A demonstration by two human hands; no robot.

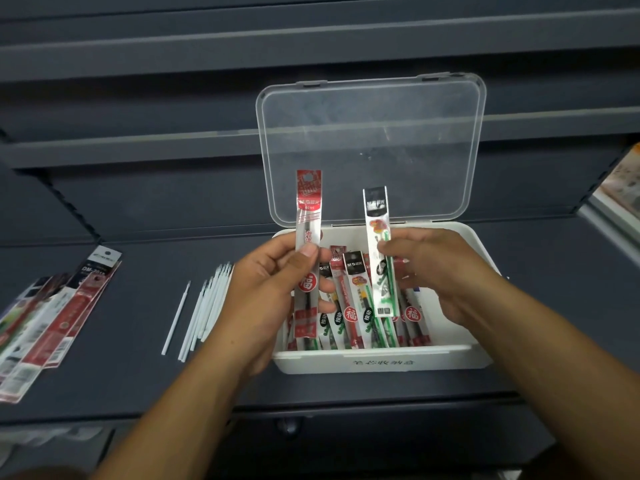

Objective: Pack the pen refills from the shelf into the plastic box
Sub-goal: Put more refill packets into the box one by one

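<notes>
Holding upright over the white plastic box (pixel 381 362) with clear hinged lid (pixel 370 147) raised: left hand (pixel 273 289) pinching a red-topped refill packet (pixel 308 216), right hand (pixel 433 268) pinching a black-topped refill packet (pixel 377 220). More sleeved refills (pixel 349 306) are lying inside, and others are sitting on the dark shelf (pixel 138 358).

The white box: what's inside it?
Packaged pen refills leaning in a row. The left hand with a red packet and the right hand with a black-topped packet cover parts of it; the box floor is hidden.

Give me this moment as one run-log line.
left grip: pinches red-topped refill pack | right grip: pinches black-topped refill pack | plastic box: lid open, packed refills inside | shelf: spare packs
</notes>
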